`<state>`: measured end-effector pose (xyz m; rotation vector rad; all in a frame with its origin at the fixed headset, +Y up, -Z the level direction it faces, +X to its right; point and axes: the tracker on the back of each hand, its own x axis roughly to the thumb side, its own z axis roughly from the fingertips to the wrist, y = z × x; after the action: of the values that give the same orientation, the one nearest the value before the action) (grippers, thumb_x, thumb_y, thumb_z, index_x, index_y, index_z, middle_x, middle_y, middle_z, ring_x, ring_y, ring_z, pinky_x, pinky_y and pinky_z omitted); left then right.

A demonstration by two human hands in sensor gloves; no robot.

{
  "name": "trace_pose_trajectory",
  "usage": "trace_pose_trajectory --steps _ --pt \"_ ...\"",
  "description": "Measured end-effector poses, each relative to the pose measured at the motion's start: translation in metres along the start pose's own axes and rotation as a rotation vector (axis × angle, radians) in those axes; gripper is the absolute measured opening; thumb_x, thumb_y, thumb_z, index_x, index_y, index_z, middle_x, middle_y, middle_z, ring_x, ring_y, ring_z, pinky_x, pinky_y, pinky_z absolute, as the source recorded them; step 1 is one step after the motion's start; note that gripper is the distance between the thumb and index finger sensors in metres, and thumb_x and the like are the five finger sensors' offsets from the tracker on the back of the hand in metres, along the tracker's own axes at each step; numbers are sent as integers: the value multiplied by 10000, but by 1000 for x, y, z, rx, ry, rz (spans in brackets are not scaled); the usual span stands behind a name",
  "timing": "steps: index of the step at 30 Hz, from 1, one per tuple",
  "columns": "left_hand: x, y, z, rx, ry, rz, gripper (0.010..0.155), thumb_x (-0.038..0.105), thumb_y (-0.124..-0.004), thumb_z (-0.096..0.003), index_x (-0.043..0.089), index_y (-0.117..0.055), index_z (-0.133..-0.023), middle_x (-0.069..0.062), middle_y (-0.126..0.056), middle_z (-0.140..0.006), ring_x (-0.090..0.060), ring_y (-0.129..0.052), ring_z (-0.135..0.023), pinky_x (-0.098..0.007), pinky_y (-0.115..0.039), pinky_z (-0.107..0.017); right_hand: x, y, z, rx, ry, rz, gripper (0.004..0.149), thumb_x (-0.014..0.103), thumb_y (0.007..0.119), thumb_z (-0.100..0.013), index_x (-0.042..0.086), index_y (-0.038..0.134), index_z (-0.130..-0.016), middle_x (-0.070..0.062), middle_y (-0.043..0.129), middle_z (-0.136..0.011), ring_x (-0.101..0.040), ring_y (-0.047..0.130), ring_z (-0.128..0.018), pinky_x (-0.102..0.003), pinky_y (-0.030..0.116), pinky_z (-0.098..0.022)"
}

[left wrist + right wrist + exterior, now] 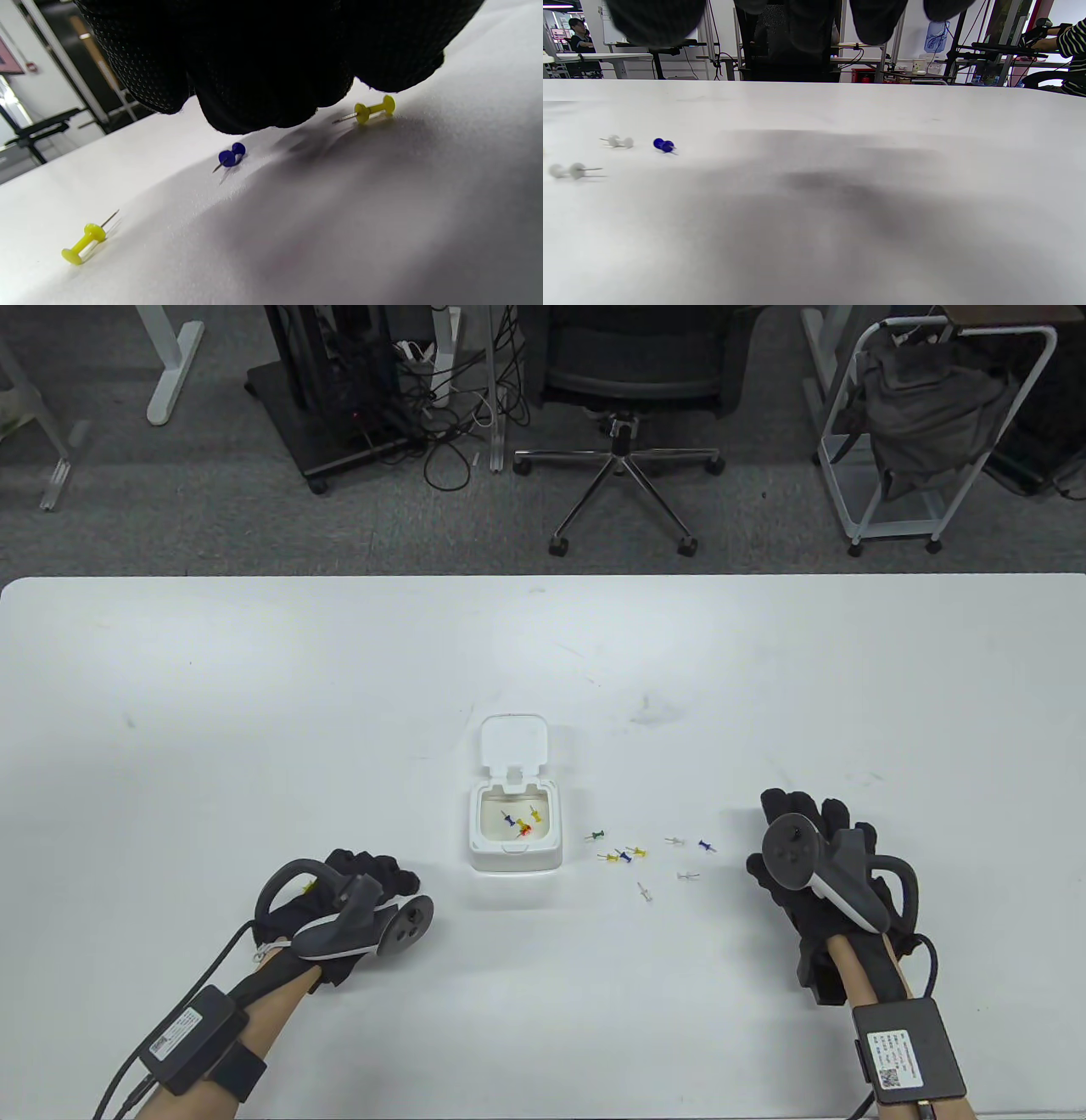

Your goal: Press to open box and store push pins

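The small white box [475,824] stands open at the table's middle, its lid [513,742] tipped back. Several coloured push pins [522,823] lie inside. More loose pins [625,855] lie scattered just right of the box, among them a blue one [704,844]. My left hand [382,872] rests on the table left of the box with its fingers [263,84] curled down; a blue pin [230,156] and two yellow pins [373,110] lie on the table by them. My right hand [806,814] lies flat and empty right of the loose pins; a blue pin [664,145] and white pins [618,142] lie to its left.
The white table [254,712] runs the full width of the view, its far edge up top. An office chair [628,432], a cart [925,424] and cables stand on the floor beyond it.
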<state>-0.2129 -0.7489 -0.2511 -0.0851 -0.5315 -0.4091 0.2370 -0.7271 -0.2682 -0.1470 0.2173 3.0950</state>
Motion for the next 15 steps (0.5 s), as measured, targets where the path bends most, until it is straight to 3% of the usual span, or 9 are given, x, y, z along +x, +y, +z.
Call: trace_pose_trajectory --steps 15 --pt "14 -7 -5 45 -25 -99 421 488 -749 -437 341 -813 -826 120 -955 -785 -103 -1022 -561 -435 -860 -669 1 0 0 -2 -4 2 739 510 635 -440 273 293 -1051 -94 427 -1208 -487 413 -1079 -709 375 -731"
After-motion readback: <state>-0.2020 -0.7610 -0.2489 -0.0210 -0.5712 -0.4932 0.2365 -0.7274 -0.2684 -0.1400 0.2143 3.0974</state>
